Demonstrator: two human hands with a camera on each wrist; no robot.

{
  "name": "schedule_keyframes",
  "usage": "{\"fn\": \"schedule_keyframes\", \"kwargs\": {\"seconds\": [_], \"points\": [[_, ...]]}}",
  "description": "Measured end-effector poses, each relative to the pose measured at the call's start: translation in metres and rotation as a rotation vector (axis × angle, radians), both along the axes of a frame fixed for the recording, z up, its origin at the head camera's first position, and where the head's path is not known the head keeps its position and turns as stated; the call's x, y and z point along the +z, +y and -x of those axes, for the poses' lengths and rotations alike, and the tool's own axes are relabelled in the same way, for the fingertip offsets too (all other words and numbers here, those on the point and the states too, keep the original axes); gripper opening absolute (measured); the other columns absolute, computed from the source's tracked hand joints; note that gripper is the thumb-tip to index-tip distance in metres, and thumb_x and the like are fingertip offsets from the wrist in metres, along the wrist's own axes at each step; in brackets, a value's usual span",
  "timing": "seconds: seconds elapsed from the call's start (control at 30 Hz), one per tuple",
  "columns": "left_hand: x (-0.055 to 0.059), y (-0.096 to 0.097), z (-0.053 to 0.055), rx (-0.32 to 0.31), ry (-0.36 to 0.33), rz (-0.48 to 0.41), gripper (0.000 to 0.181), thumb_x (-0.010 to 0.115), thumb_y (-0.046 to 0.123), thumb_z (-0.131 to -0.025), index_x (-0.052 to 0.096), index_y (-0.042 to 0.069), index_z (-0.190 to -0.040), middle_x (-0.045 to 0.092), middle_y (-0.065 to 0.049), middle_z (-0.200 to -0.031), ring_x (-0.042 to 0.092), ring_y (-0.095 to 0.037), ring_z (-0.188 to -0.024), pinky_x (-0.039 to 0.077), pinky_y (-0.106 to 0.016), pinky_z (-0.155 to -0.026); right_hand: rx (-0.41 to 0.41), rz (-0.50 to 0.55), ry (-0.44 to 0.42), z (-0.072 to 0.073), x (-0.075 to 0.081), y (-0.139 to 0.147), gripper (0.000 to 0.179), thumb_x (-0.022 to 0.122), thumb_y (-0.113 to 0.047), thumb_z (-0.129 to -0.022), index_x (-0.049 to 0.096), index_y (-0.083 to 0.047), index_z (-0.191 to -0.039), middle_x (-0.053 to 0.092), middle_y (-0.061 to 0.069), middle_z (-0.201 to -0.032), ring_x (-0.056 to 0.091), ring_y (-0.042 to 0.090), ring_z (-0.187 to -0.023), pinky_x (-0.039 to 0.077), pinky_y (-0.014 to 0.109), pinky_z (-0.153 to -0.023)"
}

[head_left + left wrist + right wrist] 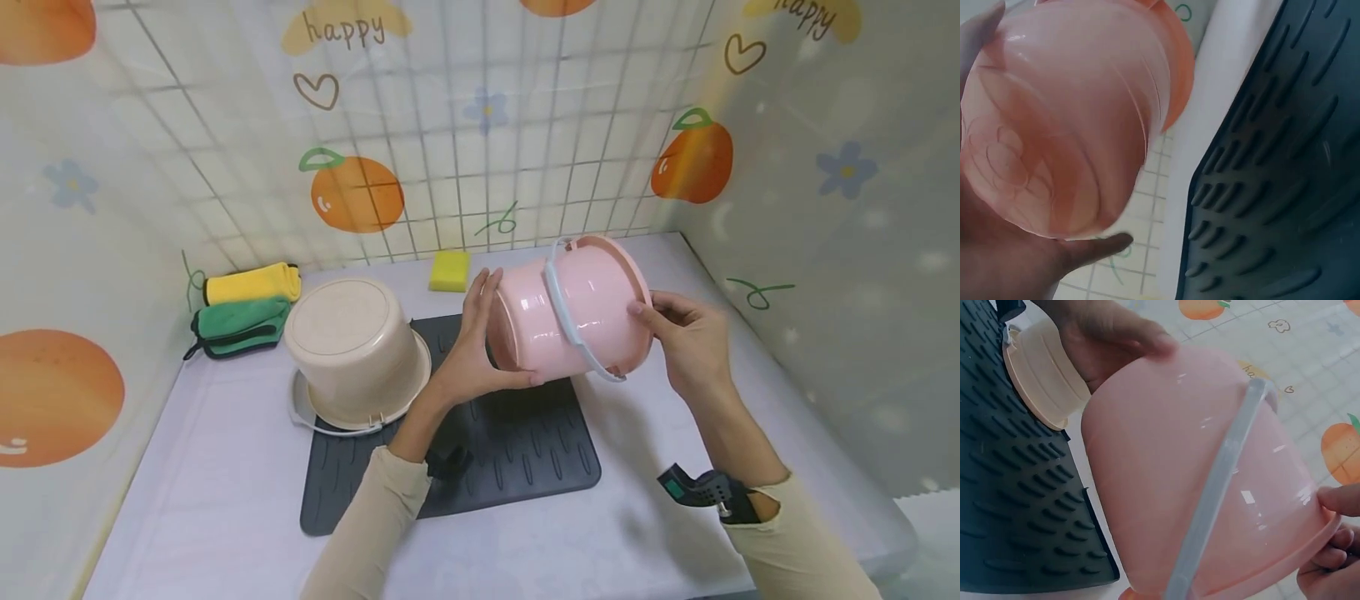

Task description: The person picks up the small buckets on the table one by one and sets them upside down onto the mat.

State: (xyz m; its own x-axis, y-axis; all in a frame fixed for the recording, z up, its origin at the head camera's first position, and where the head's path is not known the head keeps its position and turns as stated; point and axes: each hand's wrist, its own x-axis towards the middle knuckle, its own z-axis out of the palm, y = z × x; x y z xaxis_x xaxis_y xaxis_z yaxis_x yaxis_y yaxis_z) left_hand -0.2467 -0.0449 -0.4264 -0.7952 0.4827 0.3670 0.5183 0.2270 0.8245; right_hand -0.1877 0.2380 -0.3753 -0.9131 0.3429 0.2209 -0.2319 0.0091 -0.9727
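Observation:
Both hands hold a pink plastic bucket (525, 312) tipped on its side above a dark ribbed mat (517, 450). Its mouth faces right, and a pale blue handle (564, 312) hangs across its side. My left hand (472, 350) spreads around the base end, thumb below and fingers above; the left wrist view shows a raised pattern on the bucket's base (1016, 162). With thumb and fingers, my right hand (690, 337) pinches the rim (1272, 575). A cream bucket (352, 333) stands upside down on the mat's left part, its pale handle (337, 432) lying around its rim.
A yellow cloth (253, 285) and a green cloth (243, 323) lie folded at the back left. Near the back wall sits a yellow sponge (449, 271). Patterned sheeting (420, 108) rises behind the white tabletop (217, 467) and along both sides.

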Motion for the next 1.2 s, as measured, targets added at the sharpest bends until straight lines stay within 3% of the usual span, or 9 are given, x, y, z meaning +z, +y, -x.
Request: {"fn": "schedule_keyframes", "kwargs": {"seconds": [0.1,0.23,0.4,0.53,0.67,0.77,0.87,1.03,1.2], "points": [[-0.001,0.001,0.0,0.013,-0.006,-0.025,0.129,0.092,0.033,-0.064,0.004,0.046,-0.158,-0.005,0.007,-0.165,0.01,-0.015,-0.146,0.034,-0.058,-0.108,0.006,-0.031,-0.021,0.0,-0.001,-0.003,0.031,0.081,-0.011,-0.085,0.073,0.007,-0.109,0.07,0.006,-0.093,0.058,0.021,-0.084,0.056,0.019,-0.073],[0.003,-0.003,-0.001,0.042,0.001,-0.077,0.128,0.094,0.021,-0.063,0.012,0.04,-0.158,0.008,0.007,-0.161,0.022,-0.019,-0.14,0.037,-0.057,-0.104,0.017,-0.254,-0.09,-0.002,0.001,-0.002,0.04,0.076,-0.028,-0.091,0.072,0.001,-0.119,0.071,0.003,-0.098,0.06,0.02,-0.086,0.055,0.018,-0.074],[0.033,-0.012,-0.017,0.06,0.026,-0.115,0.12,0.092,0.01,-0.065,0.018,0.019,-0.159,0.014,-0.007,-0.159,0.024,-0.03,-0.138,0.035,-0.062,-0.104,0.0,-0.556,-0.105,-0.008,0.006,0.006,0.044,0.063,-0.047,-0.097,0.072,-0.014,-0.124,0.072,0.003,-0.101,0.059,0.015,-0.088,0.047,0.019,-0.065],[0.058,-0.02,-0.026,0.097,0.055,-0.094,0.115,0.09,0.009,-0.066,0.02,0.01,-0.157,0.016,-0.014,-0.158,0.024,-0.033,-0.137,0.037,-0.063,-0.102,0.005,-0.688,0.005,-0.014,0.002,0.012,0.032,0.063,-0.034,-0.1,0.072,-0.012,-0.121,0.071,0.004,-0.102,0.059,0.012,-0.085,0.045,0.018,-0.064],[0.074,-0.028,-0.029,0.145,-0.019,-0.045,0.116,0.091,0.015,-0.067,0.019,0.022,-0.158,0.012,-0.006,-0.16,0.022,-0.029,-0.139,0.037,-0.061,-0.104,0.041,-0.817,0.095,-0.022,-0.007,0.012,0.023,0.069,-0.021,-0.097,0.074,-0.009,-0.115,0.07,0.002,-0.096,0.056,0.011,-0.079,0.044,0.016,-0.061],[0.069,-0.034,-0.02,0.182,-0.04,0.01,0.119,0.094,0.028,-0.066,0.017,0.04,-0.157,0.008,0.007,-0.161,0.019,-0.022,-0.142,0.035,-0.06,-0.106,0.097,-0.895,0.136,-0.026,-0.017,0.01,0.02,0.071,-0.016,-0.094,0.074,-0.009,-0.113,0.068,-0.002,-0.091,0.054,0.011,-0.077,0.043,0.017,-0.058],[0.061,-0.039,-0.008,0.192,0.001,0.04,0.123,0.095,0.037,-0.063,0.016,0.049,-0.155,0.007,0.013,-0.161,0.016,-0.016,-0.144,0.032,-0.059,-0.108,0.179,-0.959,0.178,-0.027,-0.026,0.007,0.019,0.073,-0.011,-0.092,0.074,-0.01,-0.112,0.067,-0.006,-0.091,0.055,0.01,-0.078,0.046,0.021,-0.06],[0.063,-0.044,-0.003,0.192,0.068,0.068,0.123,0.096,0.037,-0.061,0.017,0.049,-0.156,0.009,0.009,-0.16,0.016,-0.017,-0.144,0.032,-0.058,-0.108,0.306,-1.014,0.22,-0.03,-0.037,0.001,0.023,0.076,-0.008,-0.088,0.073,-0.012,-0.11,0.069,-0.008,-0.097,0.058,0.007,-0.081,0.053,0.03,-0.066],[0.069,-0.048,0.0,0.201,0.097,0.118,0.122,0.095,0.039,-0.061,0.018,0.047,-0.156,0.009,0.003,-0.161,0.018,-0.021,-0.144,0.034,-0.058,-0.107,0.388,-1.067,0.201,-0.036,-0.046,-0.009,0.026,0.079,-0.01,-0.087,0.073,-0.011,-0.111,0.069,-0.003,-0.106,0.063,0.011,-0.086,0.056,0.033,-0.069]]}}
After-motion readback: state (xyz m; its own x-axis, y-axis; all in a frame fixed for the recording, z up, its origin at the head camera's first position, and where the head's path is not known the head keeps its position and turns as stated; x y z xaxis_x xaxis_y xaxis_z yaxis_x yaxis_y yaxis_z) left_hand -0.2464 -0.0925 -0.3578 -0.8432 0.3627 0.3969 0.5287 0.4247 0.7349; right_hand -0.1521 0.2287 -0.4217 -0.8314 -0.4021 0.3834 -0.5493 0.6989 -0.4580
